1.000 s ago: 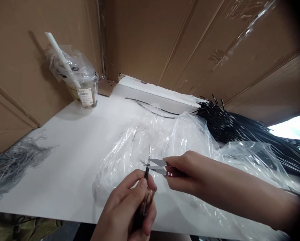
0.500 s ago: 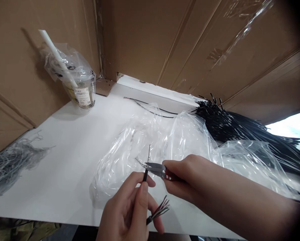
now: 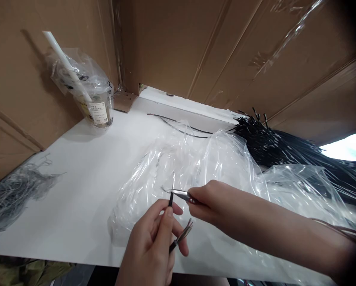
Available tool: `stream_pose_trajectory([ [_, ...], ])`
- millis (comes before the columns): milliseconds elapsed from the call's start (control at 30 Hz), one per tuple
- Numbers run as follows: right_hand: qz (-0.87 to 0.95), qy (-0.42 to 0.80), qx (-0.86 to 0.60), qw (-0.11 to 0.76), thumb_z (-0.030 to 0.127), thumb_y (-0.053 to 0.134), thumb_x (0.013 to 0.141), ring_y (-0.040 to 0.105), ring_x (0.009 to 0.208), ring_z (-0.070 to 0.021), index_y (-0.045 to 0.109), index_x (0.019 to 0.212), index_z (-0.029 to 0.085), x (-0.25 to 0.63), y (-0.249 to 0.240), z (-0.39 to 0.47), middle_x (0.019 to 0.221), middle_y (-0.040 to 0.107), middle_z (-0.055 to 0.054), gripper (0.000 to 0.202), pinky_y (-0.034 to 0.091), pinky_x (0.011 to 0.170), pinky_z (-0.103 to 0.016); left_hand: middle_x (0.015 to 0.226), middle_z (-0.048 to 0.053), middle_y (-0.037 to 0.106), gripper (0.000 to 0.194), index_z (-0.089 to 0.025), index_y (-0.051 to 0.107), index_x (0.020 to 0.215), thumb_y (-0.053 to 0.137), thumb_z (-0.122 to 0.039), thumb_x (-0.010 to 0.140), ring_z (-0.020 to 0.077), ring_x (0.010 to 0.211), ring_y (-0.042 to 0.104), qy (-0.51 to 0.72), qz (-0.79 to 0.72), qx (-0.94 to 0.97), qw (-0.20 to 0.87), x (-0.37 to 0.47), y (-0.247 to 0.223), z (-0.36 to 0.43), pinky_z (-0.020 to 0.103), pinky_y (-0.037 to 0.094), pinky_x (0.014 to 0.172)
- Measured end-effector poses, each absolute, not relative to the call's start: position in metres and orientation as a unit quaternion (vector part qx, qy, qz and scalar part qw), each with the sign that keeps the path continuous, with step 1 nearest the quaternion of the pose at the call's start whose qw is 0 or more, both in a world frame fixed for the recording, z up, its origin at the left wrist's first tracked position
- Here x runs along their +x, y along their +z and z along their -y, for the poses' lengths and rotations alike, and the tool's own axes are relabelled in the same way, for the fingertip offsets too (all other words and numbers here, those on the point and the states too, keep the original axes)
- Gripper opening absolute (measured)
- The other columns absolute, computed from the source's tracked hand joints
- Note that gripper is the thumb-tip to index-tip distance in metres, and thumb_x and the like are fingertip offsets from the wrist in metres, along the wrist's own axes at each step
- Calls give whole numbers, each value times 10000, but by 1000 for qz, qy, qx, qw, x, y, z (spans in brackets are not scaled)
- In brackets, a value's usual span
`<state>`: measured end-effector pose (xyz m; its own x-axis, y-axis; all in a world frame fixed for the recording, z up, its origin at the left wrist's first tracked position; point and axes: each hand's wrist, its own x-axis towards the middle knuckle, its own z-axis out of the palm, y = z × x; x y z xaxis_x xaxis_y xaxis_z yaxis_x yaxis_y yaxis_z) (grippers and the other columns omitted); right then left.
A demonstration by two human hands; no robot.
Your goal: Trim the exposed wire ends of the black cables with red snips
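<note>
My left hand (image 3: 156, 242) pinches a black cable (image 3: 171, 200) upright between thumb and forefinger. Bare shield strands (image 3: 166, 190) splay to the left from its stripped top, beside a thin upright core. A second cable end (image 3: 182, 236) with several fanned-out coloured wires sticks out past the fingers of the same hand. My right hand (image 3: 203, 200) is closed around small cutters (image 3: 180, 194), whose tips touch the stripped part of the cable; the cutters' handles are mostly hidden in the fist.
Clear plastic bags (image 3: 154, 171) lie behind my hands on the white table (image 3: 85, 198). A bundle of black cables (image 3: 273, 143) is at the right. Wire scraps (image 3: 16, 194) and a bagged cup with a straw (image 3: 98, 109) are on the left. Cardboard walls (image 3: 172, 47) surround the table.
My right hand has turned and shifted slightly left with the cutters, whose blades now appear edge-on. The cable and my left hand have moved slightly left.
</note>
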<state>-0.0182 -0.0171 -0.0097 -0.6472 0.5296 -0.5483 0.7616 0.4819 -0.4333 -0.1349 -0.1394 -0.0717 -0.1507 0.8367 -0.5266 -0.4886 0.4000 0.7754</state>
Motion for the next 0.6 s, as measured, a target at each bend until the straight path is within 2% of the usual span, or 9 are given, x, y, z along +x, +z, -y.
stream_pose_trajectory([
  [133,-771,-415,438,204,301,505,931,380,537,-86,449,702,187,-24,4,4,610,463,46,261,289,468,-220,587,-44,568,220,-205,546,898,529,-420,945,4,343,172,534,-538,153,635,-141,-73,136,110,155,318],
  [267,-798,-373,435,184,278,519,915,302,542,-90,420,683,191,-16,8,3,590,390,58,267,238,465,-240,596,-39,579,267,-189,559,849,544,-437,948,-7,322,210,526,-517,154,657,-149,-72,138,88,189,301],
  [367,-831,-345,404,166,294,517,926,310,528,-89,452,675,188,-7,2,12,583,439,56,280,241,459,-246,599,-33,592,288,-189,596,858,585,-467,933,-6,319,252,528,-472,129,694,-153,-75,140,82,224,304],
  [467,-842,-336,395,149,335,523,942,352,519,-84,489,691,192,-3,-3,22,597,492,53,291,266,454,-236,565,-39,592,363,-191,609,817,715,-538,829,-4,297,272,536,-398,83,740,-156,-81,141,85,236,286],
  [533,-842,-333,398,147,335,521,948,353,510,-81,490,689,192,-4,-4,26,596,510,54,297,269,449,-232,535,-45,573,385,-181,619,785,781,-531,779,-11,292,259,541,-356,54,760,-157,-83,142,77,221,284],
  [600,-842,-331,402,144,323,523,946,338,499,-79,490,685,190,-6,-3,28,595,528,53,294,266,445,-233,511,-49,550,347,-171,641,766,794,-481,793,-16,301,244,545,-319,36,774,-159,-85,142,70,232,295],
])
